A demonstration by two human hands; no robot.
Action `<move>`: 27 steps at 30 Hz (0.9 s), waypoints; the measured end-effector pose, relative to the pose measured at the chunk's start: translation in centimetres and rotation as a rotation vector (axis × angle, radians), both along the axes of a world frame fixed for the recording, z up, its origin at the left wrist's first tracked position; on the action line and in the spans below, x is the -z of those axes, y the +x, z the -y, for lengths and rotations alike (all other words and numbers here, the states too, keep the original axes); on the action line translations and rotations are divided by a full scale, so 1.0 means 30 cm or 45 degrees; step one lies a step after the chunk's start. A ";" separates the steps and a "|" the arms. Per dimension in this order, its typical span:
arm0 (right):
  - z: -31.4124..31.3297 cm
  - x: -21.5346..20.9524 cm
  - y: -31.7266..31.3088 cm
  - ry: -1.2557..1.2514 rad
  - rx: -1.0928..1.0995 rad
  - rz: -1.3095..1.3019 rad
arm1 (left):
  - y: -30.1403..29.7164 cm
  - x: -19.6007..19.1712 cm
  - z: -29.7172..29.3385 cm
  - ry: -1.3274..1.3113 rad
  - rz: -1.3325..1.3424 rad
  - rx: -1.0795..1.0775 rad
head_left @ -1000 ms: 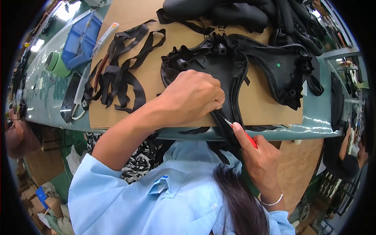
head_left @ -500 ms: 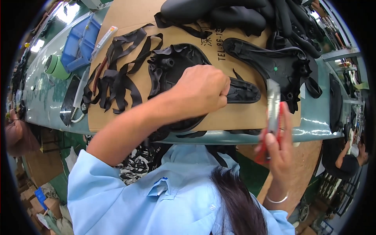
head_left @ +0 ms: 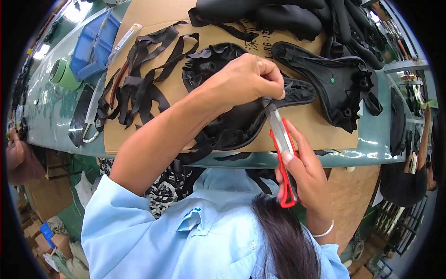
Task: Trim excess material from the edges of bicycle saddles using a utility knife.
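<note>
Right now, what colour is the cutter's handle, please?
The cutter's handle is mostly red, seen best in the head view.

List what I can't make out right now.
Head view:
What the left hand pinches, if anything: hidden by the hand itself.
Middle of the black shell: covered by hand and forearm.
Tip of the red cutter: lost against the shell.
Smooth black pieces: cut off by upper edge.

Black shell (head_left: 246,122) partly hidden behind the left forearm (head_left: 162,128), tip of the red cutter (head_left: 280,135) indistinct beside the left hand (head_left: 255,79), black padded pieces (head_left: 281,19) cropped by the top edge.
</note>
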State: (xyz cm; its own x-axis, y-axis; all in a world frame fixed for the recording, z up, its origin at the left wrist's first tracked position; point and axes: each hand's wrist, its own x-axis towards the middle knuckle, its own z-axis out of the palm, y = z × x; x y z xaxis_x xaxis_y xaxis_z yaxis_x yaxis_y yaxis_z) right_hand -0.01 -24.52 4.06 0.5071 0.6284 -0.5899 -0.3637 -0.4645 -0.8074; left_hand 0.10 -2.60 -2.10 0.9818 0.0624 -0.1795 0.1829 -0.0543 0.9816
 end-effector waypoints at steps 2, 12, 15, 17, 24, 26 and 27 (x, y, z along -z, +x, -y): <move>0.027 -0.052 0.028 -0.001 -0.267 -0.148 | -0.007 0.006 -0.011 -0.396 0.144 -0.070; -0.015 0.150 -0.034 0.349 0.195 0.072 | -0.077 0.039 -0.219 0.683 0.614 -0.423; -0.097 0.196 0.051 0.385 0.201 0.376 | -0.205 0.019 -0.110 0.682 0.326 -0.679; -0.135 0.162 0.126 0.342 0.179 0.402 | -0.303 0.001 -0.027 0.638 0.256 -1.074; -0.212 0.192 0.227 0.512 -0.056 0.747 | -0.268 -0.095 0.217 1.264 0.206 -0.763; -0.153 0.142 0.200 0.388 0.061 0.826 | -0.219 -0.041 0.245 1.059 0.071 -0.663; -0.112 0.145 0.187 0.397 0.057 0.825 | -0.209 -0.028 0.241 0.953 0.008 -0.611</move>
State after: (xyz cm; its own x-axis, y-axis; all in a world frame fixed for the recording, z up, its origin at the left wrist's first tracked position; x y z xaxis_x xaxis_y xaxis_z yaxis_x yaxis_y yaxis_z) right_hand 5.62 -21.17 -0.29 0.7236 0.6890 0.0416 0.2197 -0.1728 -0.9601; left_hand -6.16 -9.84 -1.25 0.8204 0.5664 0.0786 0.3460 -0.6011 0.7204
